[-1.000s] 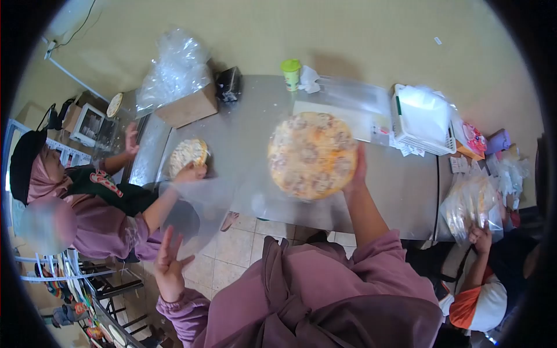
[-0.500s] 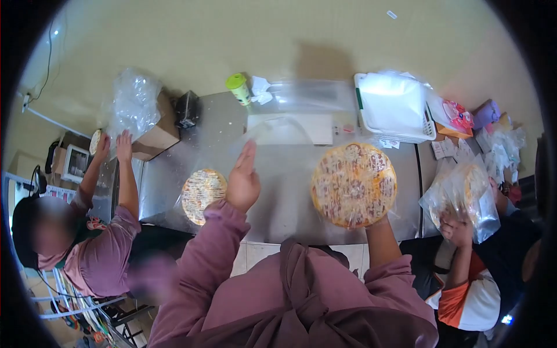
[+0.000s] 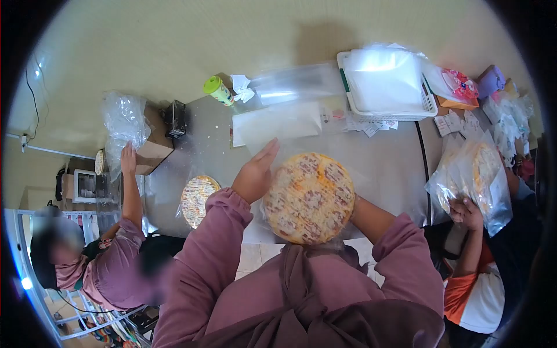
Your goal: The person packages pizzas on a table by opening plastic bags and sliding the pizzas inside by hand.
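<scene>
A round pizza (image 3: 309, 198) in clear plastic is held up in front of my chest, above the table's front edge. My right hand (image 3: 355, 210) is on its right side, mostly hidden behind it, and the fingers do not show. At the pizza's upper left, my left hand (image 3: 256, 172) has its fingers stretched out, beside the clear film. Left of my left arm, a second pizza (image 3: 199, 200) lies on the metal table (image 3: 383, 168).
Behind are a green cup (image 3: 218, 90), white sheets (image 3: 278, 123) and a white basket (image 3: 432, 106) of clear bags. A cardboard box (image 3: 156, 142) stands left. One co-worker (image 3: 110, 267) reaches towards it; another's hand (image 3: 467, 213) at right holds bagged pizzas (image 3: 483, 168).
The held pizza went right, then came back left, nearer my chest. My left hand rose from the lower left to the pizza's side. The left co-worker's hand moved from the table pizza to the box.
</scene>
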Tool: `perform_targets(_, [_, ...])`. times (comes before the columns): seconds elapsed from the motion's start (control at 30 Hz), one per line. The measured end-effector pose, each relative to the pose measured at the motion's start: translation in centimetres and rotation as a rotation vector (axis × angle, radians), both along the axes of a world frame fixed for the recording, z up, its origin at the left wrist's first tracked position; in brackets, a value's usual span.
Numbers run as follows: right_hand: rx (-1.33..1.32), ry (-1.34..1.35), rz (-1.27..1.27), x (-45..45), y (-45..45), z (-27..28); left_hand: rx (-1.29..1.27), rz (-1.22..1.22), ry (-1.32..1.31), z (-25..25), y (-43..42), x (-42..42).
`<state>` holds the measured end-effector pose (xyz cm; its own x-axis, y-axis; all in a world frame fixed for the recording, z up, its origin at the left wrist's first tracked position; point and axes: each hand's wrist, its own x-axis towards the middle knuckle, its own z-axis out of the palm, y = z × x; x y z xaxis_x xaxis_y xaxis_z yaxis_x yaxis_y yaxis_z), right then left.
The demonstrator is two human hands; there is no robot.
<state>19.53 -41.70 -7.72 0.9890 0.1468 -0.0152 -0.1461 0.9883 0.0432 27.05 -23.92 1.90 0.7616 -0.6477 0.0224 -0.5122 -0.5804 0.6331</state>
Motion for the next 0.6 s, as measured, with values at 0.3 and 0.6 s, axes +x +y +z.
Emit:
perform_targets(0.3, [0.028,0.053,0.080,0.4,-1.3,-1.8,0.107,-0.047,-0.107,-0.4,1.8,-2.8])
perform_targets(0.6, [0.026,0.083,0.165,-1.2,0.3,-2.3,0.026,0.317,-0.247,-3.2,4.2,-4.9])
